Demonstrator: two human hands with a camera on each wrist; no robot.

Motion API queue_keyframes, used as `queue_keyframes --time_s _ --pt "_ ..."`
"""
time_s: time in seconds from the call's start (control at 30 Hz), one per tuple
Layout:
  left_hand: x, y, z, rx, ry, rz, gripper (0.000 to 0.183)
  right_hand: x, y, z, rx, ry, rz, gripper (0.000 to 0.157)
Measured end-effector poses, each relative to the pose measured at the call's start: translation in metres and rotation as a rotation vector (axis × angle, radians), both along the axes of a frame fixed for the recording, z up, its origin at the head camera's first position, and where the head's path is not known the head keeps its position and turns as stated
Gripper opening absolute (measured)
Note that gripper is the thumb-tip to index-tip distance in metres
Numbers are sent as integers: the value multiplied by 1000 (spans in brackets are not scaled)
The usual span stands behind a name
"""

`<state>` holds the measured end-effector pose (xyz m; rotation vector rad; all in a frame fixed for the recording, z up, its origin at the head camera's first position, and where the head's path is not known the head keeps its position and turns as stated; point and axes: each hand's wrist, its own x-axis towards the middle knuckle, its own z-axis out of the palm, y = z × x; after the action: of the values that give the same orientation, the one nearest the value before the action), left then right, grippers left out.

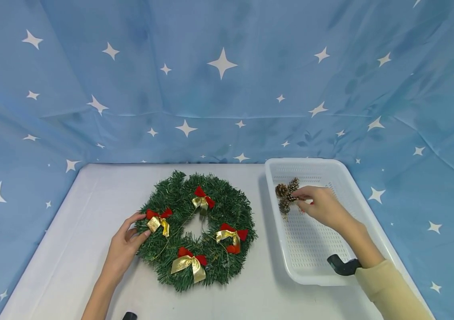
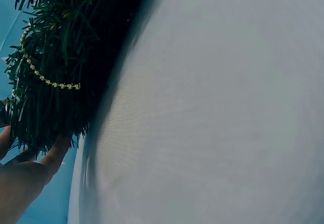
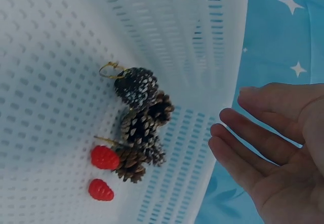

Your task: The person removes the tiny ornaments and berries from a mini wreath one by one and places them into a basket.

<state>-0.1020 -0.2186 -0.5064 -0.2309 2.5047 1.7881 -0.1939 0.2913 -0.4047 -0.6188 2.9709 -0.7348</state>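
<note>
A green tinsel Christmas wreath [image 1: 227,195] lies on the white table, dressed with red-and-gold bows [image 1: 188,264] and a gold bead string [image 2: 43,78]. My left hand [image 1: 124,246] holds its left edge, thumb and fingers beside a bow with a gold box [image 1: 154,223]. In the left wrist view, the left fingers [image 2: 56,153] meet the tinsel. My right hand [image 1: 320,205] reaches into the white basket [image 1: 311,271], over a cluster of pinecones [image 3: 136,127]. Its fingers look extended in the right wrist view, with nothing between them. Two red berry-like pieces [image 3: 105,157] lie beside the pinecones.
The perforated basket stands at the table's right side, its rim raised around the pinecones. Blue cloth with white stars [image 1: 222,64] hangs behind and on both sides. A black strap piece [image 1: 343,265] sits at the right wrist, over the basket.
</note>
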Motion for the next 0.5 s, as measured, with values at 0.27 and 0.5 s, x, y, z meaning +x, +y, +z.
queue_keyframes --time_s 0.27,0.5 --pt "0 0 0 1 -3 3 58 6 -14 7 -29 47 48 23" --pt "0 1 1 2 -8 6 57 9 -24 9 -45 97 89 21"
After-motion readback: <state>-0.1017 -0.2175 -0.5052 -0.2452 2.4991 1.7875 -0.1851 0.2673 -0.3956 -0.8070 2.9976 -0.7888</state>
